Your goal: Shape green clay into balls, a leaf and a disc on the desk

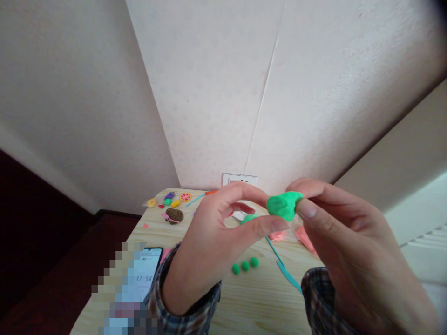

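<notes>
Aloft over the desk (258, 304), a green lump (284, 204) is held between two bare hands, the grip of the left hand (211, 232) and that of the right hand (352, 232) both closed on it at opposite ends. Light, soft and easily dented, to judge by its folded, clay-like surface, it is best taken by its edges with flat fingertips; by a hard pinch it would likely be creased. Three green balls (245, 265) are seen on the desk below, near a turquoise tool (288, 278).
</notes>
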`<state>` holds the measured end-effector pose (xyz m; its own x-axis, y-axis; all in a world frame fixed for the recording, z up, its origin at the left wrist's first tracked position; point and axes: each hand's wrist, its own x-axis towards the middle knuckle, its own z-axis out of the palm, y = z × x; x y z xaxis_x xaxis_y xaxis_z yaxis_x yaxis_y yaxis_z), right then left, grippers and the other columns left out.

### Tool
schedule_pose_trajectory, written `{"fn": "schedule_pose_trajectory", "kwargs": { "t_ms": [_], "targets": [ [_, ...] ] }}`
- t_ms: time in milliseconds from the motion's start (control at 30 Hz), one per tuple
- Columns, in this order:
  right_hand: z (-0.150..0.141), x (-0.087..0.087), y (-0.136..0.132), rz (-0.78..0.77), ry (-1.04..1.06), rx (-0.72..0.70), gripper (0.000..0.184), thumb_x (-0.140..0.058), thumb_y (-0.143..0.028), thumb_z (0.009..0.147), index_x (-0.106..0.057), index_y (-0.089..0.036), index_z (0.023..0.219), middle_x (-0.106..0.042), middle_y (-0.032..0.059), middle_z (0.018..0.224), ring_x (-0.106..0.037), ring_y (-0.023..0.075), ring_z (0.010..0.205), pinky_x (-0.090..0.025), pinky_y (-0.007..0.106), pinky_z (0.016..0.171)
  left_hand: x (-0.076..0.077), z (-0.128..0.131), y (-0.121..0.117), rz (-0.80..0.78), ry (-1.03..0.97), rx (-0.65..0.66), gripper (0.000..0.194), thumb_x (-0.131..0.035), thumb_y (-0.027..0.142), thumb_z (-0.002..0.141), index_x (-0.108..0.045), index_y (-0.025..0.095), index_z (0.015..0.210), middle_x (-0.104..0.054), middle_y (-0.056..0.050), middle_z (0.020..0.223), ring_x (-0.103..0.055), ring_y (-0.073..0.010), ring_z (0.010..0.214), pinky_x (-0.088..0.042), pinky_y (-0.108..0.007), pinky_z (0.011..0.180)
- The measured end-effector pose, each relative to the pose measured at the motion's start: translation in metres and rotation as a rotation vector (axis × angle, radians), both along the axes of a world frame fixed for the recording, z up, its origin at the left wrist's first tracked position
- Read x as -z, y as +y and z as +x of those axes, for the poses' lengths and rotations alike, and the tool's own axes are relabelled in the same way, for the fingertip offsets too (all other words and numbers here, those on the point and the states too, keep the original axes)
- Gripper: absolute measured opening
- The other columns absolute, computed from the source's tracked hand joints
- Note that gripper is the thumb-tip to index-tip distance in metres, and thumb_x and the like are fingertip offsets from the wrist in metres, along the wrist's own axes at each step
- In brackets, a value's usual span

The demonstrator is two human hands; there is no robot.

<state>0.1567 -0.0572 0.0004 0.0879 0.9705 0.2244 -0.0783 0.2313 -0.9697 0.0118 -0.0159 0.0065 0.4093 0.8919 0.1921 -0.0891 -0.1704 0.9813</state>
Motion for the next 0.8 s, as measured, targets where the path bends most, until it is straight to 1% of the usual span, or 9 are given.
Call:
{"fn": "schedule_pose_trajectory", "kwargs": {
  "t_ms": [67, 100, 200, 300, 400, 500, 567, 667, 800],
  "targets": [
    [0.001, 0.000, 0.001, 0.020, -0.036, -0.025, 0.010, -0.065, -0.036, 0.080, -0.066, -0.025, 0.081, -0.067, 0.0000, 0.079, -0.064, 0.0183, 0.081, -0.052, 0.027, 0.069, 0.001, -0.002, 0.000, 0.048, 0.026, -0.014, 0.012, -0.071, 0.028, 0.072, -0.066, 0.017, 0.073, -0.069, -0.004, 0.080, -0.062, -0.0184, 0.081, -0.047, -0.032, 0.081],
    [0.001, -0.001, 0.001, 0.028, -0.059, -0.035, 0.012, -0.066, -0.037, 0.079, -0.067, -0.026, 0.082, -0.067, 0.0000, 0.079, -0.063, 0.0181, 0.079, -0.052, 0.027, 0.069, 0.001, -0.002, -0.001, 0.079, 0.037, -0.019, 0.010, -0.070, 0.026, 0.072, -0.067, 0.017, 0.072, -0.069, -0.003, 0.079, -0.062, -0.0181, 0.081, -0.046, -0.032, 0.082],
    [0.002, -0.001, 0.003, 0.041, -0.125, -0.045, 0.013, -0.067, -0.040, 0.077, -0.068, -0.028, 0.082, -0.065, -0.0010, 0.075, -0.061, 0.0157, 0.070, -0.051, 0.025, 0.063, 0.002, -0.004, -0.001, 0.157, 0.054, -0.021, 0.007, -0.071, 0.024, 0.072, -0.067, 0.019, 0.068, -0.069, -0.002, 0.076, -0.062, -0.0181, 0.081, -0.045, -0.032, 0.085],
    [0.001, -0.002, 0.004, 0.050, -0.134, -0.044, 0.009, -0.068, -0.036, 0.077, -0.067, -0.027, 0.076, -0.061, -0.0019, 0.069, -0.057, 0.0133, 0.064, -0.050, 0.024, 0.058, 0.002, -0.005, -0.001, 0.181, 0.063, -0.033, 0.005, -0.072, 0.021, 0.070, -0.068, 0.020, 0.067, -0.069, -0.001, 0.075, -0.063, -0.0178, 0.079, -0.045, -0.033, 0.085],
    [-0.001, -0.001, 0.005, 0.049, -0.070, -0.026, 0.009, -0.070, -0.030, 0.076, -0.063, -0.025, 0.072, -0.058, -0.0024, 0.071, -0.056, 0.0118, 0.065, -0.050, 0.021, 0.059, 0.000, -0.005, 0.000, 0.175, 0.066, -0.043, 0.003, -0.072, 0.019, 0.070, -0.070, 0.021, 0.068, -0.070, -0.001, 0.075, -0.063, -0.0192, 0.085, -0.045, -0.033, 0.086],
    [-0.003, -0.001, 0.004, 0.037, -0.027, -0.026, 0.012, -0.068, -0.030, 0.078, -0.061, -0.024, 0.070, -0.057, -0.0018, 0.072, -0.057, 0.0124, 0.068, -0.051, 0.022, 0.061, -0.001, -0.005, 0.001, 0.139, 0.058, -0.033, 0.007, -0.074, 0.020, 0.067, -0.070, 0.020, 0.073, -0.071, -0.002, 0.083, -0.063, -0.0205, 0.091, -0.044, -0.034, 0.088],
    [-0.004, 0.000, 0.003, 0.049, -0.026, -0.024, 0.013, -0.067, -0.030, 0.079, -0.061, -0.024, 0.070, -0.057, -0.0017, 0.071, -0.057, 0.0128, 0.069, -0.051, 0.023, 0.063, -0.002, -0.006, 0.002, 0.113, 0.034, -0.012, 0.009, -0.075, 0.023, 0.067, -0.070, 0.019, 0.074, -0.071, -0.003, 0.086, -0.063, -0.0205, 0.090, -0.044, -0.035, 0.089],
    [-0.007, -0.001, 0.002, 0.078, -0.035, 0.003, 0.015, -0.067, -0.031, 0.079, -0.060, -0.024, 0.068, -0.057, -0.0020, 0.070, -0.057, 0.0133, 0.069, -0.051, 0.024, 0.064, -0.001, -0.006, 0.003, 0.079, -0.010, 0.020, 0.008, -0.072, 0.026, 0.071, -0.069, 0.018, 0.070, -0.070, -0.003, 0.082, -0.063, -0.0199, 0.086, -0.046, -0.036, 0.087],
    [-0.008, -0.002, 0.003, 0.079, -0.059, 0.003, 0.014, -0.066, -0.033, 0.079, -0.062, -0.024, 0.068, -0.060, -0.0010, 0.072, -0.059, 0.0152, 0.074, -0.052, 0.026, 0.067, 0.000, -0.006, 0.003, 0.043, -0.057, 0.045, 0.009, -0.071, 0.025, 0.073, -0.067, 0.018, 0.069, -0.069, -0.002, 0.078, -0.063, -0.0186, 0.082, -0.047, -0.034, 0.083]
  ]
}}
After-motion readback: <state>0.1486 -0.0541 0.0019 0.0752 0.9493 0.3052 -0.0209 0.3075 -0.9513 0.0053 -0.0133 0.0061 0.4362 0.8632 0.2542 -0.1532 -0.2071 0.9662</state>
